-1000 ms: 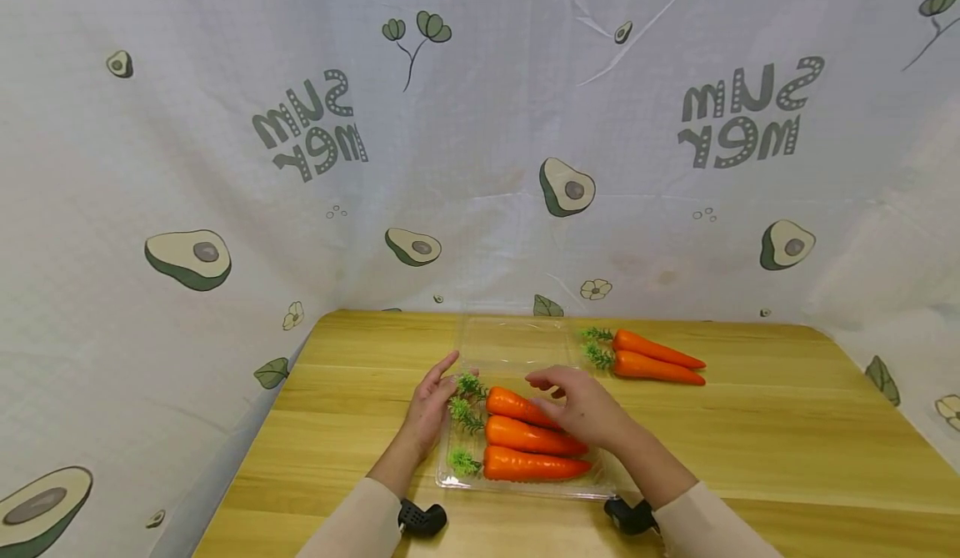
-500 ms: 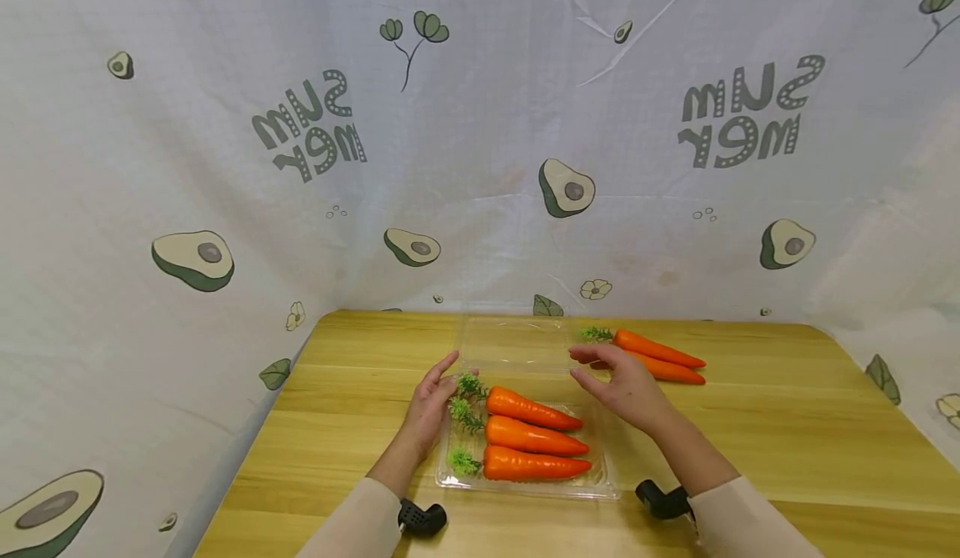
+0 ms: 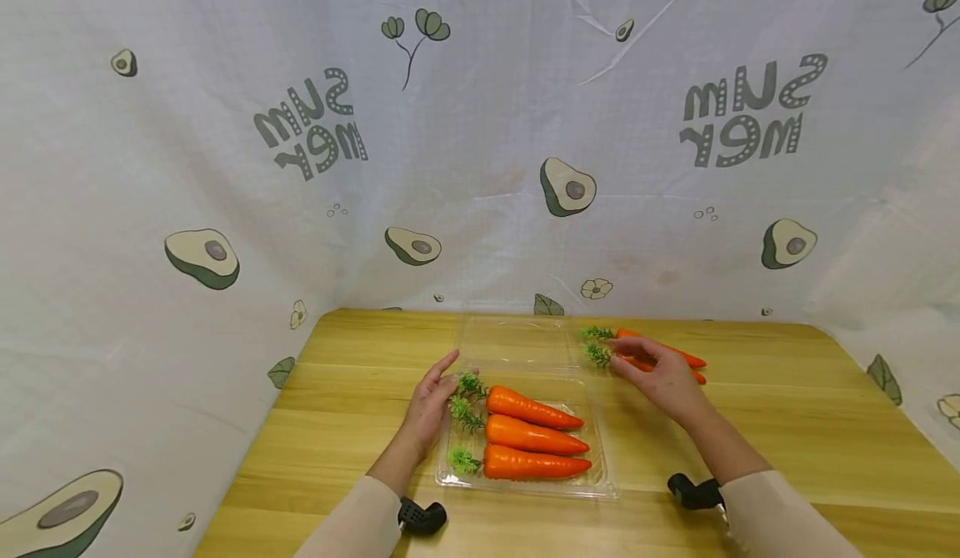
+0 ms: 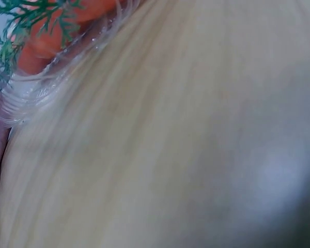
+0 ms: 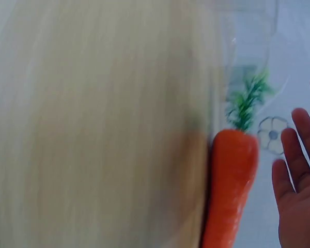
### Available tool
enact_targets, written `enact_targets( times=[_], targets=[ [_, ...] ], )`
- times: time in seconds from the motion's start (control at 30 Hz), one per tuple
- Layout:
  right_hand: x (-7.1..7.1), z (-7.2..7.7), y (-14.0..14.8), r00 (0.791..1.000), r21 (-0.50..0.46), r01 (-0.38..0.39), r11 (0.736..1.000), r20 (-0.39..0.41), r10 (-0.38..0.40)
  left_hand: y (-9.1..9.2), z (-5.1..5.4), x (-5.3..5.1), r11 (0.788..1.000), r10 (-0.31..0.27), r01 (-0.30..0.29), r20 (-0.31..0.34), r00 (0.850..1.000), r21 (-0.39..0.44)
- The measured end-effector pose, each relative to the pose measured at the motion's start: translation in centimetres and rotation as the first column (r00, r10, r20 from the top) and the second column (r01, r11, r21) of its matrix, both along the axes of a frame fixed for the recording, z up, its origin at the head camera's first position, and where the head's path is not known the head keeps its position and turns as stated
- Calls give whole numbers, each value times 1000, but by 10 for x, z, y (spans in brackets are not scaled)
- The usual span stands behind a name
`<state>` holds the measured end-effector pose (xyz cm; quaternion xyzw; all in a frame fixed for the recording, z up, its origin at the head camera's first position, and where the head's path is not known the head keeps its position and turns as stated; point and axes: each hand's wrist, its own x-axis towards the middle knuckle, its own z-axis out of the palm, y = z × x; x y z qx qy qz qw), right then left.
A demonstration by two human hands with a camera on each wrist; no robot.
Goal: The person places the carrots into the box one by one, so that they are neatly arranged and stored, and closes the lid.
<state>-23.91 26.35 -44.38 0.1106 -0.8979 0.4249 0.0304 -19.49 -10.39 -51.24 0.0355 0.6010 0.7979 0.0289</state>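
Observation:
Three orange carrots with green tops lie side by side in a hinged clear plastic box (image 3: 609,485): a back carrot (image 3: 534,409), a middle carrot (image 3: 536,436) and a front carrot (image 3: 536,464). Along the box's left side rests my left hand (image 3: 426,414), its fingers loosely extended at the wall beside the green tops. My right hand (image 3: 663,381) hovers over two more carrots on the table, hiding much of the nearer carrot (image 3: 701,378); the farther carrot (image 3: 678,354) lies behind it. In the right wrist view, its fingers (image 5: 298,165) are extended and apart from a carrot (image 5: 230,178).
The box's transparent lid (image 3: 517,339) lies folded back towards the rear of the wooden table (image 3: 780,433). A white printed cloth (image 3: 480,233) hangs behind and at both sides.
My right hand has left the back carrot in the box and moved right and away from me, over the two loose carrots. My left hand has stayed by the box.

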Motion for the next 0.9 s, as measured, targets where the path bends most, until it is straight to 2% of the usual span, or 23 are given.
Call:
enact_targets(
  times=[0.17, 0.37, 0.63, 0.9],
  targets=[
    [-5, -7, 17, 996, 50, 45, 998, 72, -48, -1, -1, -1, 1000, -4, 4, -3, 1000, -9],
    [-12, -14, 35, 994, 117, 60, 991, 86, -70, -1, -2, -1, 1000, -20, 20, 0, 1000, -5],
    [-19, -17, 47, 995, 223, 37, 974, 82, -56, -1, -2, -1, 1000, -10, 10, 4, 1000, -2],
    [-22, -21, 50, 996, 299, -19, 954, 92, -9, 0, -1, -1, 1000, -1, 1, 5, 1000, -4]
  ],
)
